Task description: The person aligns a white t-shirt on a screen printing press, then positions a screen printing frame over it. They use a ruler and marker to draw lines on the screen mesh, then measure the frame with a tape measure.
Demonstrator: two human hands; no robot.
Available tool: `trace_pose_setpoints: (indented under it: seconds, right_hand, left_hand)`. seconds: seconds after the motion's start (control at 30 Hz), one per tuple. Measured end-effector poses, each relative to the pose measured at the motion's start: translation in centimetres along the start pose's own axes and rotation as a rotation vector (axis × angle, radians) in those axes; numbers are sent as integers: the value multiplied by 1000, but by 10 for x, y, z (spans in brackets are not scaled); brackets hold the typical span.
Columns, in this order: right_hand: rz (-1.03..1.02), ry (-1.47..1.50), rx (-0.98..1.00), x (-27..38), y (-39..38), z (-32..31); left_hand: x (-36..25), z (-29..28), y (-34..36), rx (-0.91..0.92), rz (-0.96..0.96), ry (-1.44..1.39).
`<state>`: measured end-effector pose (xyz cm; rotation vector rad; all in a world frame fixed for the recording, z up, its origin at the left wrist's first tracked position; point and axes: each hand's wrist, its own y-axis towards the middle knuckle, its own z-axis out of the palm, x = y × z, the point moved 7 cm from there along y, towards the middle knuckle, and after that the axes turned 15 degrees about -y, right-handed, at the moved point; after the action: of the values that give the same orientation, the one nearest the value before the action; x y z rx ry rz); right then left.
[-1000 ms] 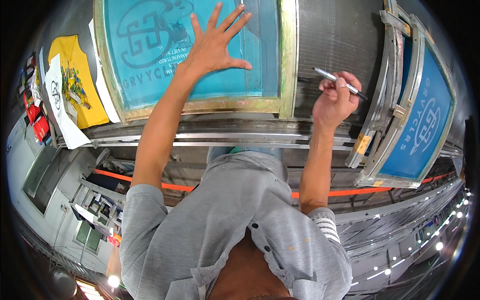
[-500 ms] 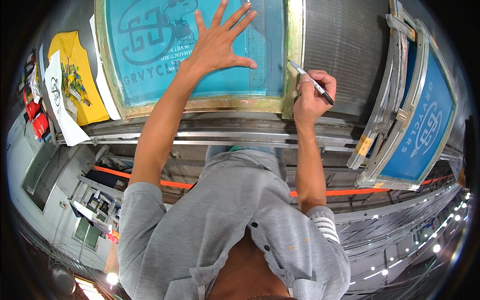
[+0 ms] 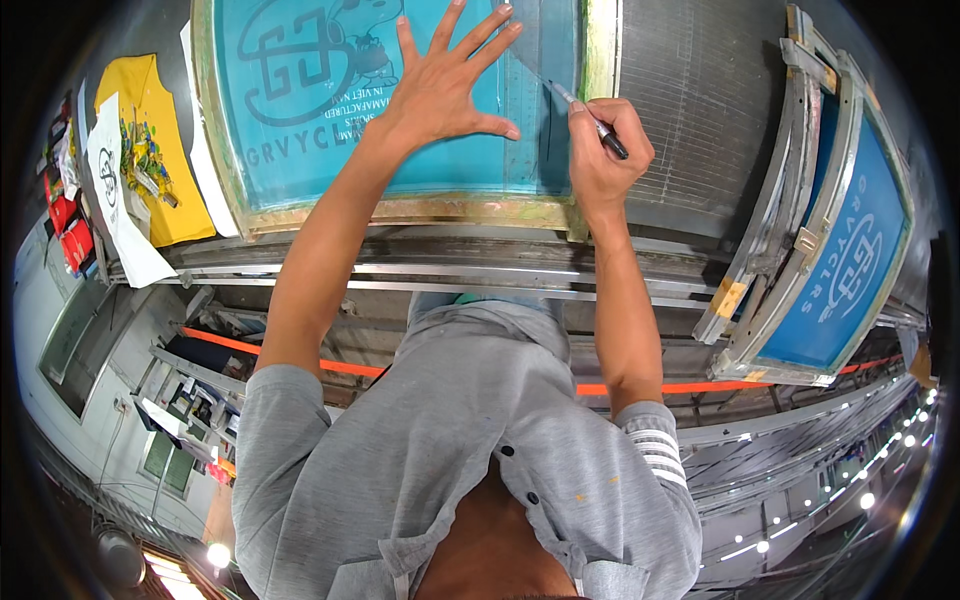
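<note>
A framed printing screen (image 3: 300,215) with teal mesh and a dark line design lies in front of me at the top centre. My left hand (image 3: 445,85) rests flat on the mesh, fingers spread wide. My right hand (image 3: 600,150) grips a black and silver marker pen (image 3: 590,120) near the screen's right edge. The pen tip touches the teal mesh next to a thin dark vertical line.
A second framed screen (image 3: 850,270) with blue mesh stands tilted at the right. Yellow and white printed shirts (image 3: 140,170) lie at the left. A grey ribbed surface (image 3: 700,110) lies between the two screens. Metal rails (image 3: 450,275) run below the frame.
My right hand has moved left from over the grey ribbed surface to the screen's right edge, bringing the pen tip down onto the mesh. My left hand stays flat on the screen.
</note>
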<state>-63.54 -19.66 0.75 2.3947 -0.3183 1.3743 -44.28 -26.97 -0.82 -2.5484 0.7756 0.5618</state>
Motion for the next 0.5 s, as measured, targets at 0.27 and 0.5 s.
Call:
trace_pose_setpoints:
  seconds: [0.27,0.5]
  right_hand:
    - [118,67,-114,-15,-6,-10]
    - [-7,-61,21,3,-1,-1]
  left_hand:
    - [-1,-3,1,-22,6,-41]
    - [1,-2,2,9,-17,-23]
